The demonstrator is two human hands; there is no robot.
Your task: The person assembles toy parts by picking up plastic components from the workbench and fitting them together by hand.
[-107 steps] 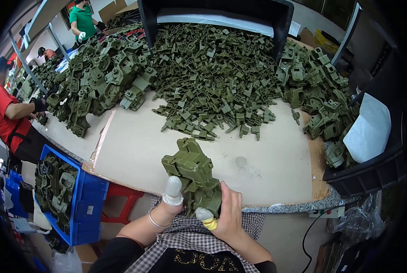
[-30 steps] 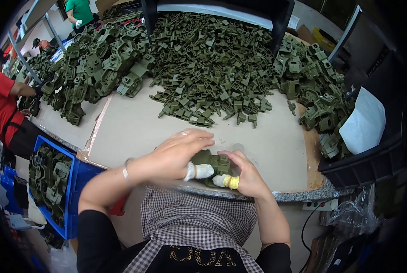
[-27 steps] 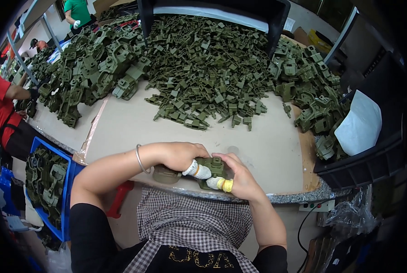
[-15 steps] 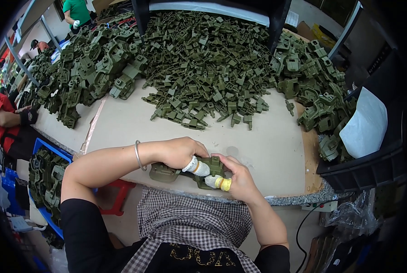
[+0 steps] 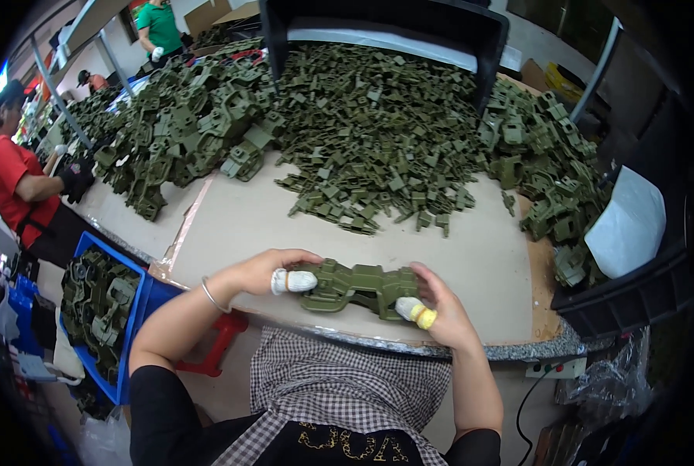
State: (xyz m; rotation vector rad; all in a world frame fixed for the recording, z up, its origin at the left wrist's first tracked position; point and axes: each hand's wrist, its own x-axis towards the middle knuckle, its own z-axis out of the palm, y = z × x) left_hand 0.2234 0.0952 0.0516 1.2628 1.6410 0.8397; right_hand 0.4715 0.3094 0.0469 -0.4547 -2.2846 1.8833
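A long olive-green moulded plastic shell (image 5: 358, 287), with raised blocky sections and an arched cutout, lies crosswise between my hands just above the near edge of the table. My left hand (image 5: 273, 272) grips its left end, a white cloth cover on the thumb. On the other end my right hand (image 5: 444, 314) is closed, its thumb wrapped in white cloth and yellow tape. The fingertips behind the shell are partly hidden. Beyond my hands spreads a big heap of small green plastic parts (image 5: 378, 132).
Larger green shells are piled at the left (image 5: 199, 109) and right (image 5: 553, 155). A blue crate (image 5: 133, 334) of shells stands low at my left, near a red stool (image 5: 222, 342). A black bin (image 5: 619, 303) with a white sheet is at right. A co-worker in red (image 5: 24, 179) works at far left.
The shell has turned and now shows its full length between my hands. My left hand has moved from its middle to its left end. The whole view has shifted slightly.
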